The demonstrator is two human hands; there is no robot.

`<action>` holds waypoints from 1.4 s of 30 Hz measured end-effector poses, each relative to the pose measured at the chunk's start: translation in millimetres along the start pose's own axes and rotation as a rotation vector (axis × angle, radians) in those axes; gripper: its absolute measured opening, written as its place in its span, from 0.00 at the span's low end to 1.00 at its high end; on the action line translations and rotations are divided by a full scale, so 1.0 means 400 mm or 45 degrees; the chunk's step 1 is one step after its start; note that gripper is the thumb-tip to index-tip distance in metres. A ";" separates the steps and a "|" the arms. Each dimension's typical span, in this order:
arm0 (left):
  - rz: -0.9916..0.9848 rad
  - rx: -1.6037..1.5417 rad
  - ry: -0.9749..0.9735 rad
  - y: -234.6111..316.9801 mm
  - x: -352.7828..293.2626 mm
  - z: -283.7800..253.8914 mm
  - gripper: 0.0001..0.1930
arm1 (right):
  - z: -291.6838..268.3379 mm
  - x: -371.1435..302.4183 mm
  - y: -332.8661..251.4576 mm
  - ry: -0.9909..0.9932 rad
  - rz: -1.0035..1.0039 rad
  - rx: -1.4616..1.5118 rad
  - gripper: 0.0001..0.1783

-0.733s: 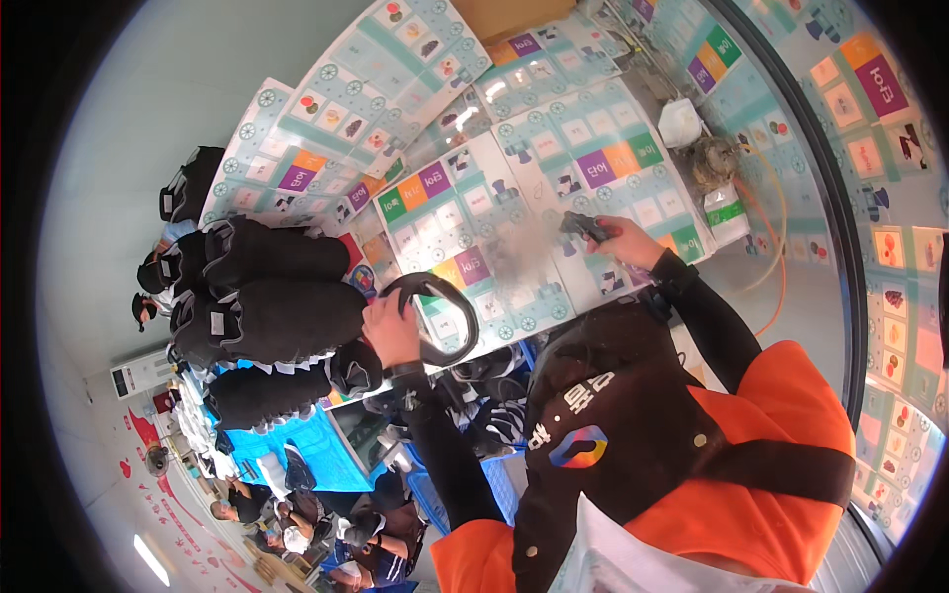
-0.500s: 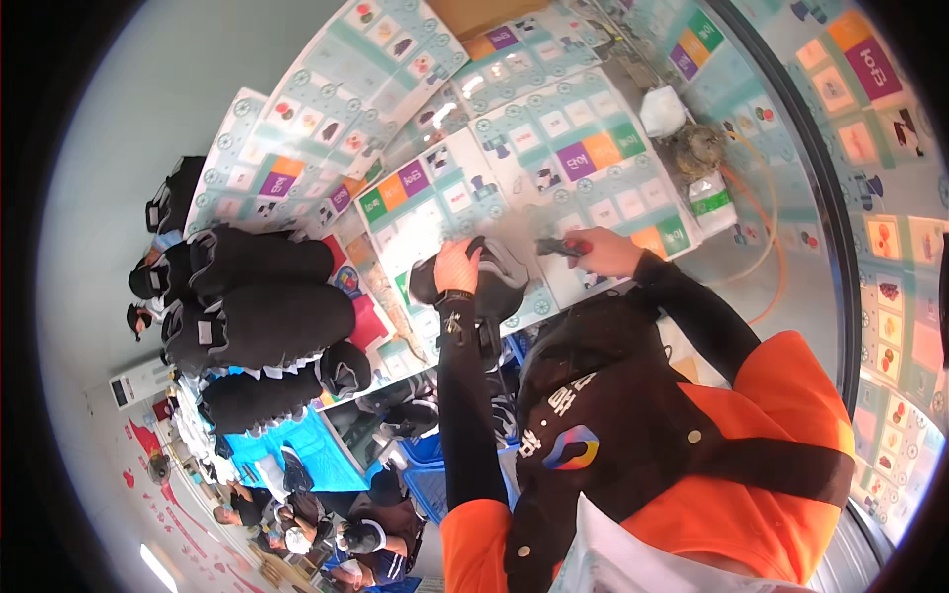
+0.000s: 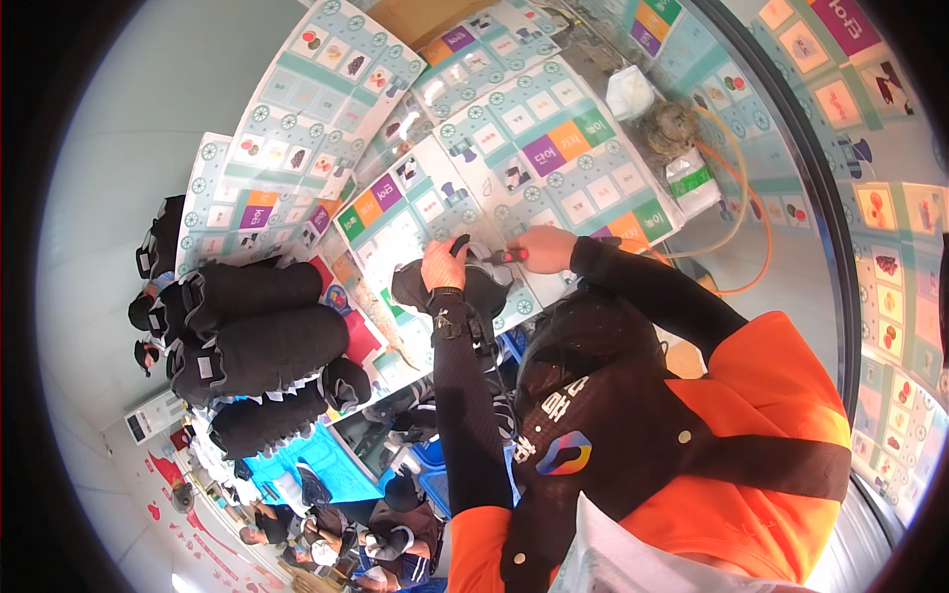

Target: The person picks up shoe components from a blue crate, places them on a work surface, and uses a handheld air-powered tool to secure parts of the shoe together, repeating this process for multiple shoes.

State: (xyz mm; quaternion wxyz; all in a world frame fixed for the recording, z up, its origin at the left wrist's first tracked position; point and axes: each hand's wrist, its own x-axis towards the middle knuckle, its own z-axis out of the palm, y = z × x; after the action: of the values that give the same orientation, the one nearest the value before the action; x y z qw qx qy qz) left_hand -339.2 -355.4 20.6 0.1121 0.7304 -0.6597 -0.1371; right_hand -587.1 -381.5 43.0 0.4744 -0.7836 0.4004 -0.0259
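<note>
A black cap-like piece with grey edging (image 3: 481, 294) lies on the paper-covered table in front of me. My left hand (image 3: 444, 267) grips its upper left part, the fingers closed over the fabric. My right hand (image 3: 547, 249) is wrapped around a red-and-black hand tool (image 3: 511, 255). Its thin grey tip reaches the piece's right edge, close to my left fingers; whether it touches cannot be made out. The tool's exact kind is unclear.
Long nested stacks of similar black pieces (image 3: 262, 346) stand at the left. Orange tubing (image 3: 763, 247) curves along the right side beside a white-and-green packet (image 3: 691, 178). Blue crates (image 3: 435, 484) sit below the table edge. Other people (image 3: 395, 539) work at the lower left.
My right hand has brought the tool leftward to the black piece's edge. My left hand keeps its hold on the piece. The whole view has shifted somewhat.
</note>
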 end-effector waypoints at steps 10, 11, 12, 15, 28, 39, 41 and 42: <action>-0.025 -0.016 0.063 -0.022 -0.021 -0.007 0.13 | -0.006 -0.012 -0.036 0.055 0.013 -0.037 0.15; -0.021 -0.009 0.051 -0.012 -0.019 -0.010 0.13 | -0.005 -0.009 -0.034 0.093 0.032 -0.043 0.14; -0.015 -0.002 0.037 -0.003 -0.019 -0.014 0.13 | -0.004 -0.007 -0.032 0.132 0.051 -0.047 0.14; -0.034 -0.017 0.001 -0.005 -0.017 -0.019 0.13 | 0.012 -0.016 -0.021 0.049 -0.009 -0.143 0.13; 0.095 0.479 0.302 0.049 -0.007 -0.183 0.17 | -0.031 -0.057 0.018 0.293 0.015 0.313 0.16; -0.161 -0.623 0.218 0.074 0.015 0.014 0.15 | 0.012 -0.066 0.052 0.308 0.209 0.134 0.14; -0.162 -0.627 0.189 0.077 0.004 0.021 0.15 | 0.011 -0.065 0.053 0.293 0.161 0.113 0.14; -0.160 -0.654 0.214 0.077 -0.008 0.022 0.16 | 0.011 -0.063 0.053 0.277 0.108 0.092 0.14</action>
State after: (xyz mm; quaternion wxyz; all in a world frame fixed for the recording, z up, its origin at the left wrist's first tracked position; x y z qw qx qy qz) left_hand -371.4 -355.4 23.2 0.3391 0.7263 -0.5452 -0.2456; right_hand -615.0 -366.7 32.9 0.4566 -0.7410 0.4811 -0.1051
